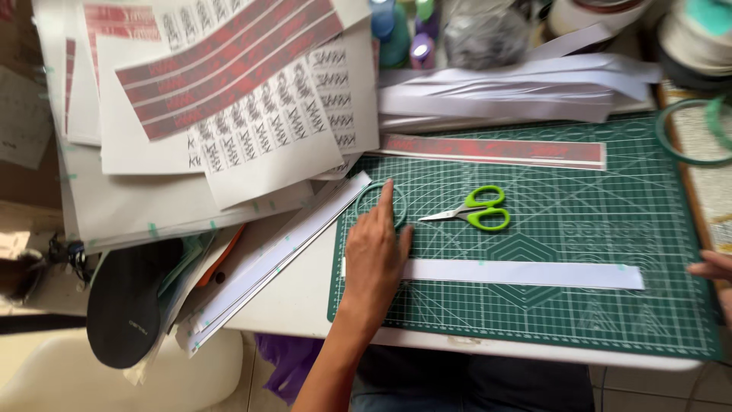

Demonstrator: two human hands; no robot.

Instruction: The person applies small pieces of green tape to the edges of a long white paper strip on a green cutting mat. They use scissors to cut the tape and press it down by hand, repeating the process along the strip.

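Fingers (386, 200) of the left hand (376, 255) are lying stretched out and close together, clamped on nothing, the index tip reaching into the small green tape ring (379, 204) while the heel of the hand is pressing the left end of the long white paper strip (526, 274). Only the fingertips of the right hand (711, 267) are showing at the right edge, near the strip's other end but apart from it; whether they are spread or curled I cannot tell.

Going from big to small: the green cutting mat (610, 229) is covering most of the table, with the strip lying flat across its lower half, parallel to the grid. Printed sheets (252, 114) with red bands and rows of black marks are piling up at the upper left. 1 red printed strip (496, 150) is lying along the mat's top edge. Green-handled scissors (474, 210) are resting just right of the tape ring, blades closed.

To do this well, I judge that the strip should be kept pinned flat along a grid line while the tape is being fetched.

No open container is showing its contents; the bottles (404, 34) at the top are standing capped.
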